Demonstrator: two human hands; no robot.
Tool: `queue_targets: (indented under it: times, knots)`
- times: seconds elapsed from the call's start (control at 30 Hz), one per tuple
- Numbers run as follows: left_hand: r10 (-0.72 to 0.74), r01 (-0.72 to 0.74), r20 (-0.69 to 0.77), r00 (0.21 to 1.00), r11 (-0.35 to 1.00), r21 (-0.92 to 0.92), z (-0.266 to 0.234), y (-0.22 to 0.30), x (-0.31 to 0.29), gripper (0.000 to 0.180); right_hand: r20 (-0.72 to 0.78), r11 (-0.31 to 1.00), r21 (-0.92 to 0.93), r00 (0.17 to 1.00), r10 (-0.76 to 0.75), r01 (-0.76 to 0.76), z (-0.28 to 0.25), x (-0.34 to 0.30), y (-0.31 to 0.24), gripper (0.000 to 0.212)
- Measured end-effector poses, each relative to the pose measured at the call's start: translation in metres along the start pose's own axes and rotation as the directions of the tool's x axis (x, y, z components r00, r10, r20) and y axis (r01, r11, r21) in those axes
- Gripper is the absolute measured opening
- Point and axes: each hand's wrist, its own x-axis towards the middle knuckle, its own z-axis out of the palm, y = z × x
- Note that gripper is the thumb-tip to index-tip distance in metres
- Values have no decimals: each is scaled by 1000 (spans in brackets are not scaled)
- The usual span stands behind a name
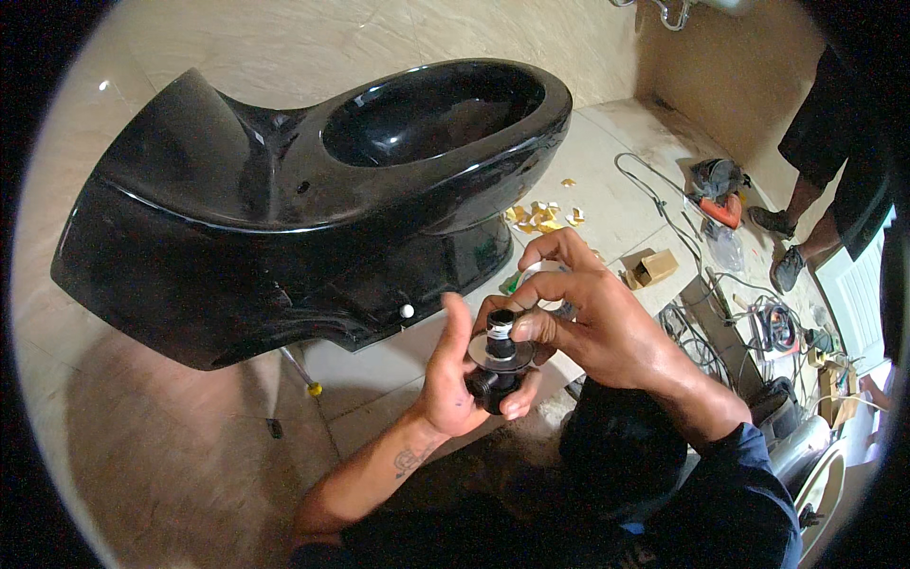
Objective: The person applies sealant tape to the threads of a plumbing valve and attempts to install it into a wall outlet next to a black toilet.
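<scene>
My left hand [453, 375] grips a black angle valve [500, 365], its palm turned up and its thumb stretched out. The valve has a threaded side outlet and a round flange plate, and its narrow upper neck points upward with white tape wrapped round the thread. Curled beside that neck, my right hand [588, 308] presses its thumb near the tape. Between its raised fingers sits a roll of white thread tape [542, 273], mostly hidden. Just beyond both hands stands a glossy black toilet bowl [313, 237], with a small white cap [407, 311] on its lower side.
Torn yellow and white scraps [540, 216] lie by the toilet's base. An opened cardboard box [652, 268], cables [678, 228] and an orange-and-black tool [722, 209] are on the floor to the right. Another person's legs [823, 209] stand at the far right.
</scene>
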Motion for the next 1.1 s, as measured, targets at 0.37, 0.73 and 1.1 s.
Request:
queue_targets:
  times: [0.37,0.73,1.1]
  knots:
    - [-212,197,113,971,971,133,-1,9,-3,46,33,997,57,998,47,-49,-8,-6,-11,24]
    - [-313,318,58,948,941,-114,3,12,13,73,-13,999,41,1000,17,-17,-11,-17,-7,25]
    - [645,-88,299,704,-338,937,18,-12,19,79,-192,985,-51,969,154,-166,-12,0,13,27]
